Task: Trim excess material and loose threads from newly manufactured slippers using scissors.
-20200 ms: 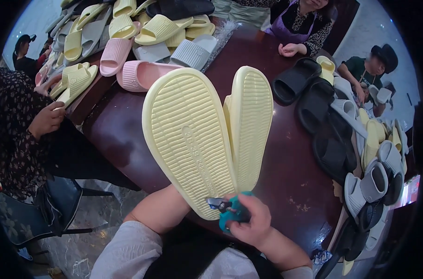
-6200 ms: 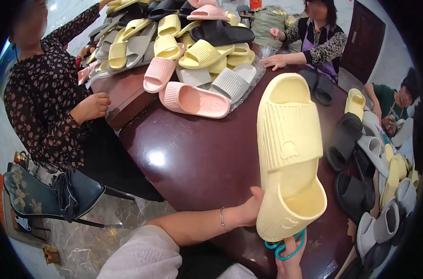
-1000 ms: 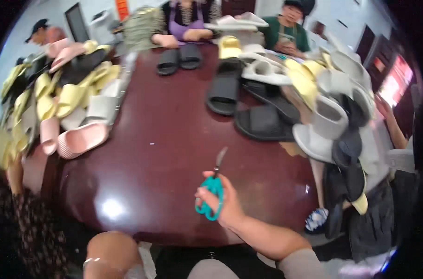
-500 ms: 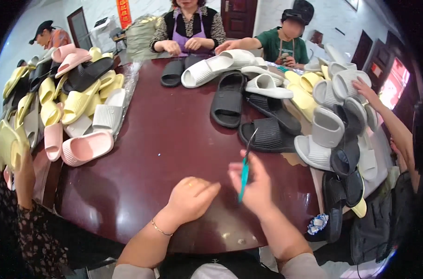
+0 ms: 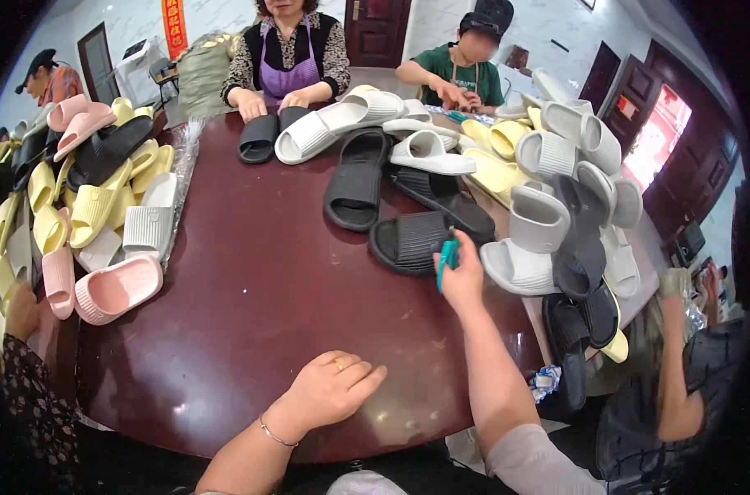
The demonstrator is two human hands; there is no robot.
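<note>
My right hand [image 5: 462,279] is closed round a pair of small scissors [image 5: 447,260] with teal handles; their blades are mostly hidden. It reaches forward over the table, at the near edge of a black ribbed slipper [image 5: 412,241]. My left hand [image 5: 330,390], with a ring and a bracelet, is near the table's front edge. Its fingers are curled together and nothing shows in them. Beyond the right hand lie another black slipper [image 5: 357,186] and a white slipper [image 5: 431,154]. Grey slippers [image 5: 523,262] are stacked to its right.
A pile of yellow, pink, black and grey slippers [image 5: 94,206] covers the left side of the dark red table [image 5: 251,330]. Across it, one person [image 5: 288,66] touches black slippers [image 5: 259,139]; another [image 5: 462,70] works farther right. Other people's arms show at both sides.
My right hand has moved forward with the scissors to the black slipper. My left hand stays near the front edge. The person opposite has brought both hands down onto black slippers.
</note>
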